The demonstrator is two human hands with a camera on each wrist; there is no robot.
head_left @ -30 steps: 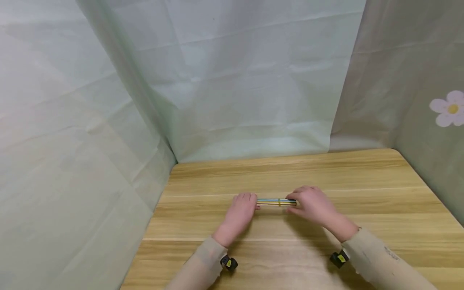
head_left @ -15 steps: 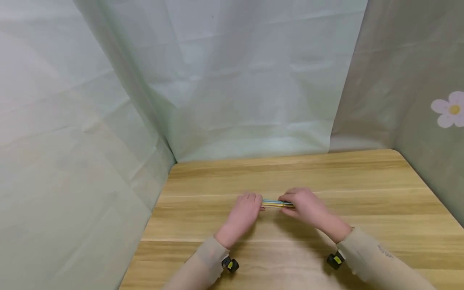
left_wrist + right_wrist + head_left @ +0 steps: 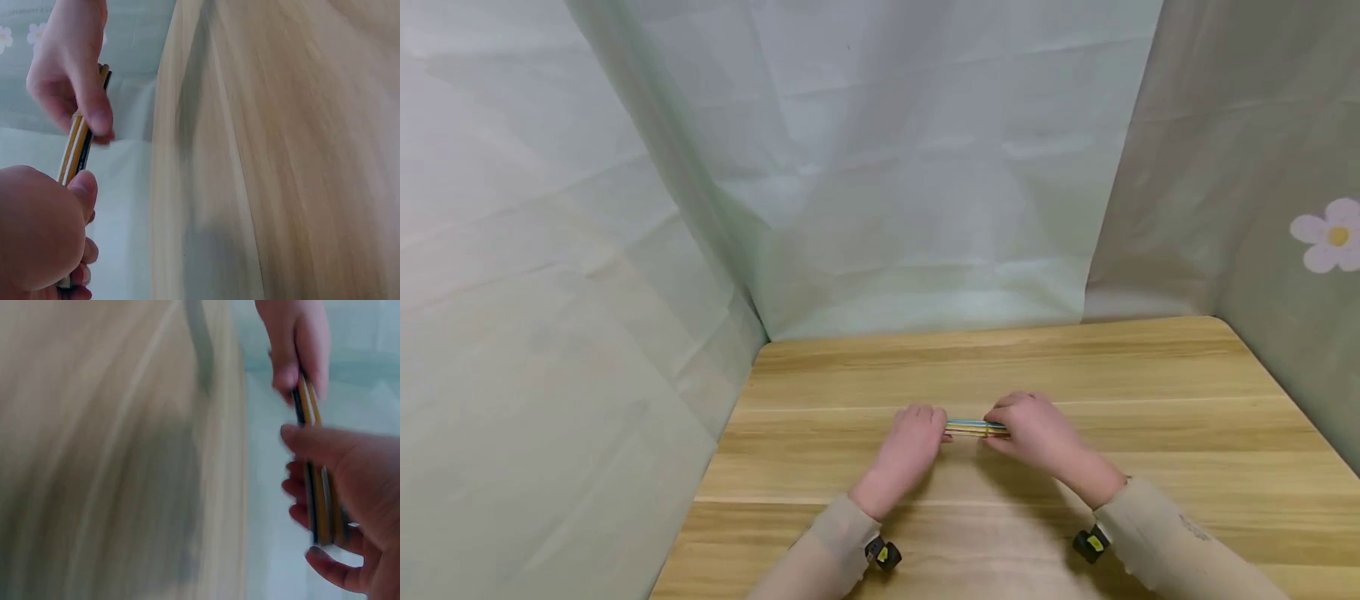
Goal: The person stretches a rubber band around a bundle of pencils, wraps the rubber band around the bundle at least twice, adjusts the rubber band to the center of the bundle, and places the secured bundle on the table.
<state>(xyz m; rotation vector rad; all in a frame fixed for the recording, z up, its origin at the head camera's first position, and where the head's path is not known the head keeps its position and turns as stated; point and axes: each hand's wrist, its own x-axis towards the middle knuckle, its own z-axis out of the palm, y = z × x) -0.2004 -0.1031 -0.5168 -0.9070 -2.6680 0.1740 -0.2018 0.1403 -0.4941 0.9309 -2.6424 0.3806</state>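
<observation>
A thin bundle of pencils (image 3: 964, 427), with blue, yellow and dark sides showing, is held level above the table between both hands. My left hand (image 3: 910, 446) grips its left end, with the fingers wrapped round it in the left wrist view. At the other end, my right hand (image 3: 1037, 433) holds the bundle between thumb and fingers. A narrow yellowish band (image 3: 987, 429) circles the pencils beside the right fingertips. In the right wrist view the pencils' blunt ends (image 3: 323, 540) show below the right thumb. The left end is mostly hidden by the left hand.
Beneath the hands lies a wood-grain table (image 3: 850, 367). Pale cloth curtains (image 3: 925, 208) hang behind it and along both sides, the right one (image 3: 1285, 333) bearing a flower print. A small black camera (image 3: 882, 552) is strapped at the left wrist, another (image 3: 1091, 544) at the right.
The hands have come closer together: the right shifted left along the bundle, nearer the band, and the left moved slightly right. Less of the pencils shows between them. Both keep their hold.
</observation>
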